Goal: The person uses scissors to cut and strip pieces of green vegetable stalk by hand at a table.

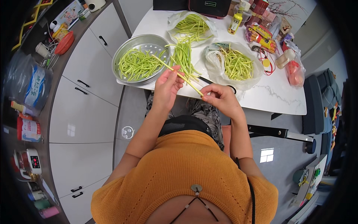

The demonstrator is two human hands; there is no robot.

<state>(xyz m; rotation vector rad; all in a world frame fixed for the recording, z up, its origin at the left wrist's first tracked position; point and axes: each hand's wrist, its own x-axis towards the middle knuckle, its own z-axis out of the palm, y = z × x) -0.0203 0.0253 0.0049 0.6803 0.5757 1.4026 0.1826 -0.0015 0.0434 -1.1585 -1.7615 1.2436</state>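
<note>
Both hands hold one long pale-green bean (179,74) over the near edge of the white table (276,97). My left hand (166,86) grips it near the middle, and my right hand (220,96) pinches its lower end. The bean's far tip reaches over a round metal steamer tray (123,52) filled with trimmed beans. A loose pile of darker green beans (183,56) lies on the table just beyond my hands. To the right, a clear plastic bag (214,61) holds several yellow-green bean pieces.
Another open bag of beans (192,25) lies further back. Bottles, packets and snack bags crowd the far right of the table (261,33). White cabinets (84,93) and a cluttered counter (33,93) run along the left. A grey tiled floor lies to the right.
</note>
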